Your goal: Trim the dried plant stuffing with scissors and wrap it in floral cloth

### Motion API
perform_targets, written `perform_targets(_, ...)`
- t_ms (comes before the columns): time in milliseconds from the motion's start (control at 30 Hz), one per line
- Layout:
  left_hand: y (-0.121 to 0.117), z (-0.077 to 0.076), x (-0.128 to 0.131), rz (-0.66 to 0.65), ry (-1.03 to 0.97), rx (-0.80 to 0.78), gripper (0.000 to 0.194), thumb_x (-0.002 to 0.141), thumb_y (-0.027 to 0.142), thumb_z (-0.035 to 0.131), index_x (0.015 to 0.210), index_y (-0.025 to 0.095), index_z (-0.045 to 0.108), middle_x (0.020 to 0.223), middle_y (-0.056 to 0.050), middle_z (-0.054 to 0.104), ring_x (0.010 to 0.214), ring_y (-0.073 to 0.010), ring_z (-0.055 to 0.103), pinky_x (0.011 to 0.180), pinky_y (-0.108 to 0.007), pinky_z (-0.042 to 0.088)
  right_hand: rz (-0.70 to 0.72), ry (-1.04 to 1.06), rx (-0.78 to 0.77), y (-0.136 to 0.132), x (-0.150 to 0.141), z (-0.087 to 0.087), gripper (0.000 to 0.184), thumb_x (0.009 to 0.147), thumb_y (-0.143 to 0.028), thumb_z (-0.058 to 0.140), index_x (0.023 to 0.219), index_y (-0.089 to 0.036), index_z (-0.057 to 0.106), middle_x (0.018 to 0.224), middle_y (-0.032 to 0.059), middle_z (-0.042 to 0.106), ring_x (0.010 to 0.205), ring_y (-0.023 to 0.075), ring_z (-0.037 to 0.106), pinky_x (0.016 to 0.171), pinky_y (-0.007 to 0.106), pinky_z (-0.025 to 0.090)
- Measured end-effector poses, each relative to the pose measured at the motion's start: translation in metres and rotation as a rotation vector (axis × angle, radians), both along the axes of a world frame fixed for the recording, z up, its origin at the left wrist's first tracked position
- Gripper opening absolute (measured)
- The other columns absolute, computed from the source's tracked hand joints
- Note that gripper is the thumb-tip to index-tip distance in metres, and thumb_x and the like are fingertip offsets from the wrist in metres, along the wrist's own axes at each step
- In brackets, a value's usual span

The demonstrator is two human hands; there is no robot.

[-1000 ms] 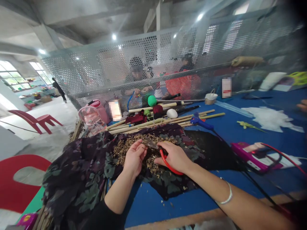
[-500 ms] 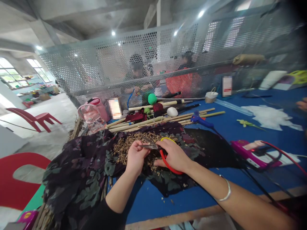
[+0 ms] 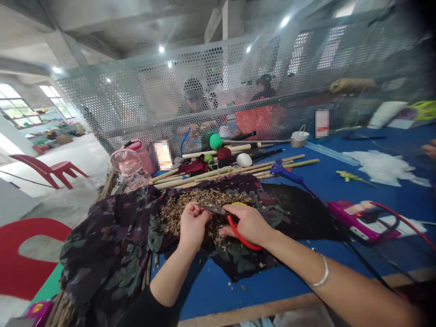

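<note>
My right hand (image 3: 250,223) is wrapped round the red and yellow handles of a pair of scissors (image 3: 242,238), whose blades point left toward my other hand. The blades look nearly closed. My left hand (image 3: 194,225) is pinched at the blade tips; what its fingers hold is too small to make out. Below both hands lies a heap of dry brown plant bits (image 3: 173,211), spread on a dark flowered cloth (image 3: 116,245). A few bits are scattered on the blue tabletop (image 3: 218,290) in front.
Wooden sticks (image 3: 190,177) lie behind the heap, with a green ball (image 3: 215,141) and a white ball (image 3: 244,160). A blue glue gun (image 3: 286,171) and a purple power strip (image 3: 354,220) are on the right. A pink bag (image 3: 134,163) stands left, before a perforated metal screen (image 3: 153,100); people sit beyond.
The scissor blades have come closer together, and the yellow handle shows less above my right hand. My left hand has stayed at nearly the same spot.
</note>
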State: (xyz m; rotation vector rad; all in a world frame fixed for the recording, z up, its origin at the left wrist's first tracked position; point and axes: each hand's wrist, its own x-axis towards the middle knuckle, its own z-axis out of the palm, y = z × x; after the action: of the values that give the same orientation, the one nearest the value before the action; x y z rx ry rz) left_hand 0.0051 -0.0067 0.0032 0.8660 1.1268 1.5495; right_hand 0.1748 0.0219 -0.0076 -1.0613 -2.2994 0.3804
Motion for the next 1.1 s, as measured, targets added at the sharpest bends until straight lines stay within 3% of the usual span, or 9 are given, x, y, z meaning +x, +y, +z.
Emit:
perform_targets(133, 0.001, 0.0, 0.001, -0.009, -0.021, -0.013, 0.032, 0.057, 0.02, 0.071, 0.067, 0.017, 0.041, 0.058, 0.007, 0.056, 0.055, -0.0057, 0.053, 0.06, -0.019, 0.044, -0.014, -0.017, -0.027, 0.0, -0.002, 0.0, 0.052, 0.069, -0.053, 0.064, 0.107, -0.017, 0.061, 0.092, 0.0094, 0.067, 0.085, 0.0223, 0.063, 0.075, 0.031, 0.048)
perform_targets(267, 0.002, -0.001, 0.001, -0.033, -0.049, -0.091, 0.039, 0.056, 0.027, 0.073, 0.089, 0.015, 0.054, 0.067, 0.002, 0.063, 0.06, -0.0083, 0.057, 0.062, -0.02, 0.045, -0.027, 0.001, -0.047, 0.0, -0.003, 0.0, 0.05, 0.07, -0.052, 0.064, 0.107, -0.017, 0.061, 0.092, 0.009, 0.067, 0.086, 0.0219, 0.062, 0.074, 0.03, 0.048)
perform_targets(433, 0.001, -0.006, 0.0, -0.088, 0.199, -0.086, 0.025, 0.068, 0.037, 0.062, 0.072, 0.012, 0.062, 0.064, -0.001, 0.061, 0.058, -0.0101, 0.055, 0.059, -0.022, 0.045, -0.026, 0.03, -0.059, -0.001, -0.003, -0.001, 0.049, 0.07, -0.05, 0.065, 0.106, -0.017, 0.061, 0.093, 0.0093, 0.067, 0.086, 0.0217, 0.062, 0.075, 0.031, 0.048)
perform_targets(633, -0.005, -0.006, -0.002, -0.013, 0.604, 0.041, 0.022, 0.079, 0.028, 0.049, 0.069, 0.014, 0.063, 0.06, 0.0, 0.058, 0.057, -0.0107, 0.05, 0.057, -0.021, 0.04, -0.018, 0.018, -0.024, -0.005, -0.006, 0.003, 0.061, 0.063, -0.055, 0.069, 0.109, -0.017, 0.057, 0.096, 0.0106, 0.064, 0.088, 0.0236, 0.061, 0.077, 0.034, 0.047)
perform_targets(1100, -0.009, -0.004, 0.003, -0.006, 0.676, 0.058, 0.026, 0.083, 0.03, 0.046, 0.068, 0.015, 0.061, 0.058, 0.002, 0.053, 0.056, -0.0098, 0.044, 0.054, -0.021, 0.034, 0.016, 0.101, -0.103, -0.002, -0.005, -0.005, 0.062, 0.062, -0.058, 0.068, 0.106, -0.016, 0.059, 0.092, 0.01, 0.066, 0.085, 0.0236, 0.062, 0.075, 0.032, 0.048)
